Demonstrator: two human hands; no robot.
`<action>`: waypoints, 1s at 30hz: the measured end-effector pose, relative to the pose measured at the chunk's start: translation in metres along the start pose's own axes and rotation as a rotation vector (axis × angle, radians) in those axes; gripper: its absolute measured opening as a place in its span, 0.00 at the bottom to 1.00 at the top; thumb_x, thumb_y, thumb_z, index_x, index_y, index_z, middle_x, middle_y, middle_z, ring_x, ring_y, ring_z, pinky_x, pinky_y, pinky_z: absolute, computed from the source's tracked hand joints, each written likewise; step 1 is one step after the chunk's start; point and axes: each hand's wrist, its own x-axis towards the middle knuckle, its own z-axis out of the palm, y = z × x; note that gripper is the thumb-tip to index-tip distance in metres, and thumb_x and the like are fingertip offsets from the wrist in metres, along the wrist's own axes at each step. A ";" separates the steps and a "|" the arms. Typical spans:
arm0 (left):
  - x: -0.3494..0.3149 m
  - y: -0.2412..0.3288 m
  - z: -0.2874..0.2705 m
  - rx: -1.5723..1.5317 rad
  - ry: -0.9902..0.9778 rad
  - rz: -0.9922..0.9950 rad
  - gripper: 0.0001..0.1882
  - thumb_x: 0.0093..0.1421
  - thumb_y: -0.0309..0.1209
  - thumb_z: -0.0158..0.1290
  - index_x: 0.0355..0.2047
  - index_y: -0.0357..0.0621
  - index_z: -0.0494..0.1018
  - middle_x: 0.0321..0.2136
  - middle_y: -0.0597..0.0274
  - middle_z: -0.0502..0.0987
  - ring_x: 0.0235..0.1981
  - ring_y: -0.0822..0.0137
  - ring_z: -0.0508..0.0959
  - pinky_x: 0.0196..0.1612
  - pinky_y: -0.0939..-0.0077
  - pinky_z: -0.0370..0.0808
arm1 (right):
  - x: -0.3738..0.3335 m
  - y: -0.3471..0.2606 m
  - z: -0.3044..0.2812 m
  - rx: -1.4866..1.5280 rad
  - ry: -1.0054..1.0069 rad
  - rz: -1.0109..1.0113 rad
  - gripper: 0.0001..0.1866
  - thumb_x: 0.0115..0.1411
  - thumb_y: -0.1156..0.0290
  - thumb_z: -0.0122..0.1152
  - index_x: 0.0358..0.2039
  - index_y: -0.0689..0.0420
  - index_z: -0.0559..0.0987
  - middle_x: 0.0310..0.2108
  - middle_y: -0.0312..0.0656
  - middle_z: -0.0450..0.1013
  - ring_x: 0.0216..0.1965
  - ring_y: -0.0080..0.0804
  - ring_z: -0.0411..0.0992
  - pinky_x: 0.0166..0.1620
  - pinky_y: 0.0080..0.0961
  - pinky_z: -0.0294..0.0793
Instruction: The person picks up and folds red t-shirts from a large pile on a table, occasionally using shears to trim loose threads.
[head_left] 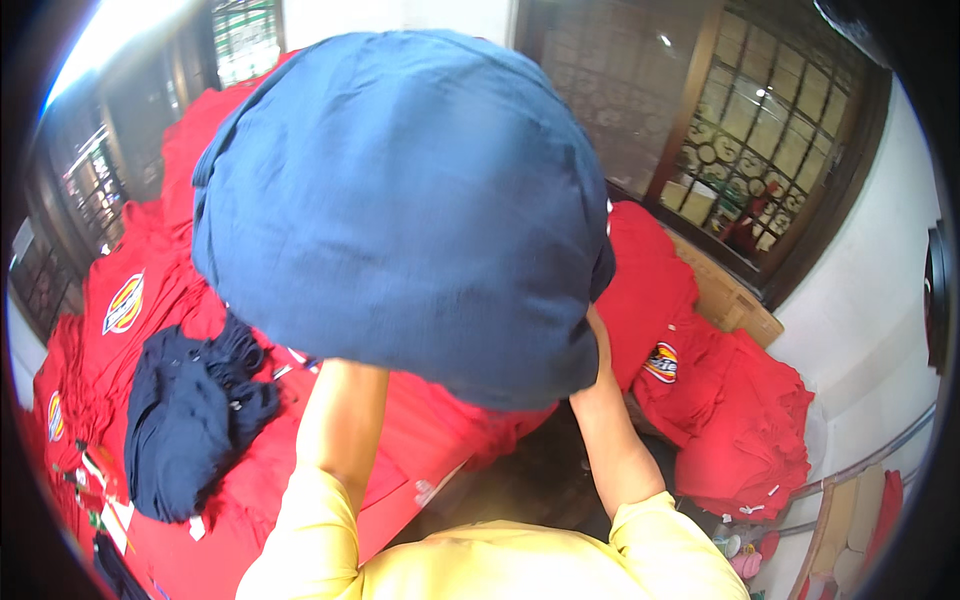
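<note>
A large navy garment (410, 220), spread out and bulging, is held up in front of me and fills the middle of the view. My left hand is hidden behind its lower edge; only the wrist and forearm show. At its lower right edge, my right hand (599, 345) is partly visible, gripping the cloth with the fingers out of sight. A smaller crumpled navy garment (185, 420) lies to the left on a heap of red shirts (150, 235).
More red shirts (740, 430) are piled at the right, beside a cardboard box (735, 300). Behind stands a dark-framed window (750, 130) with a metal grille. A white wall (870, 330) bounds the right side. Small tools and tags (100, 485) lie at the lower left.
</note>
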 end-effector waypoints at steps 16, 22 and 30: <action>0.177 -0.215 -0.026 -0.200 -0.062 -0.396 0.31 0.69 0.49 0.32 0.64 0.41 0.54 0.66 0.55 0.54 0.64 0.55 0.59 0.66 0.59 0.56 | 0.105 -0.051 -0.145 -0.124 0.188 -0.260 0.27 0.62 0.66 0.57 0.58 0.62 0.65 0.51 0.43 0.70 0.49 0.35 0.72 0.50 0.32 0.74; 0.103 -0.210 -0.114 -0.064 0.062 -0.600 0.31 0.69 0.49 0.33 0.64 0.41 0.55 0.66 0.53 0.55 0.64 0.54 0.59 0.66 0.57 0.57 | 0.115 0.037 -0.217 -0.277 0.418 -0.216 0.32 0.59 0.74 0.57 0.63 0.61 0.59 0.58 0.45 0.63 0.56 0.37 0.64 0.59 0.33 0.64; -0.088 0.001 -0.084 1.204 -0.025 -0.116 0.31 0.66 0.40 0.48 0.64 0.38 0.56 0.61 0.52 0.64 0.60 0.62 0.67 0.62 0.67 0.61 | 0.090 -0.002 -0.151 -1.483 0.538 -0.750 0.30 0.54 0.79 0.59 0.58 0.66 0.63 0.58 0.52 0.63 0.59 0.42 0.61 0.63 0.36 0.57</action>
